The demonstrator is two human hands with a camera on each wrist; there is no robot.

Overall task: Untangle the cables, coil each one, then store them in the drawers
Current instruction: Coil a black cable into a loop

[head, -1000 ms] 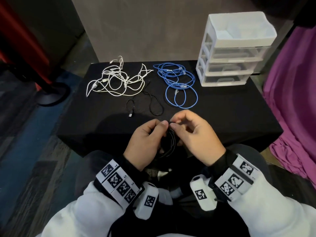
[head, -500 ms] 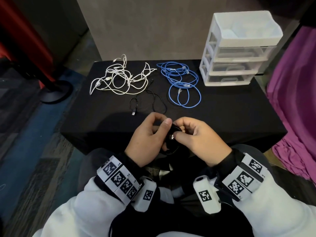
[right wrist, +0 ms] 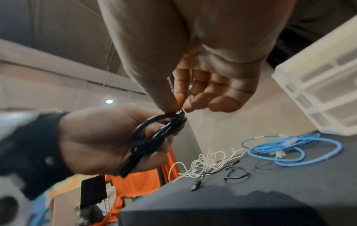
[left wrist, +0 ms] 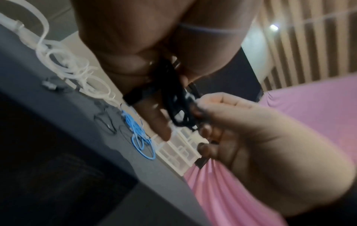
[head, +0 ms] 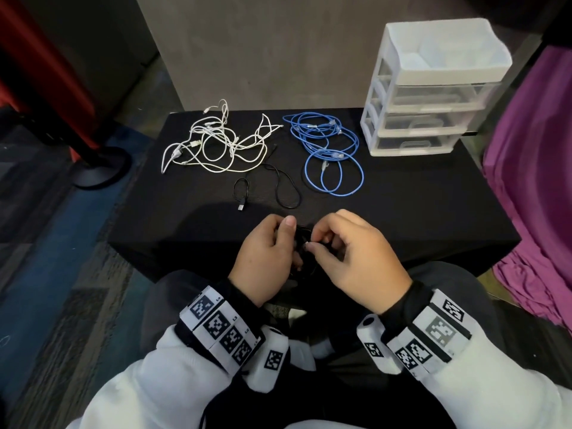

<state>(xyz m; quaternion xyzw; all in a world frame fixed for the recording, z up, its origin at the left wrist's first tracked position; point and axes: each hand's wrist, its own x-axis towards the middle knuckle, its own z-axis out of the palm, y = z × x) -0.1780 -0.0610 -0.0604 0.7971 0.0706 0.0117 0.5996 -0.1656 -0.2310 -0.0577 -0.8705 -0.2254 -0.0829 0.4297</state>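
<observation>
Fingers of our left hand [right wrist: 108, 137] clamped the black coil [right wrist: 154, 134]; our right hand [right wrist: 195, 85] pinched its springy, light end (near edge).

Office-like room, carpet tiles [head: 62, 243], slatted wall [left wrist: 309, 45]

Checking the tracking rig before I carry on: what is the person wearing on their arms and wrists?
Both hands, left hand and right hand, are bare. Each arm has a white sleeve with a black cuff. Each wrist carries a white band of square black-and-white markers, left and right, plus a white wrist camera pod bearing one marker.
</observation>
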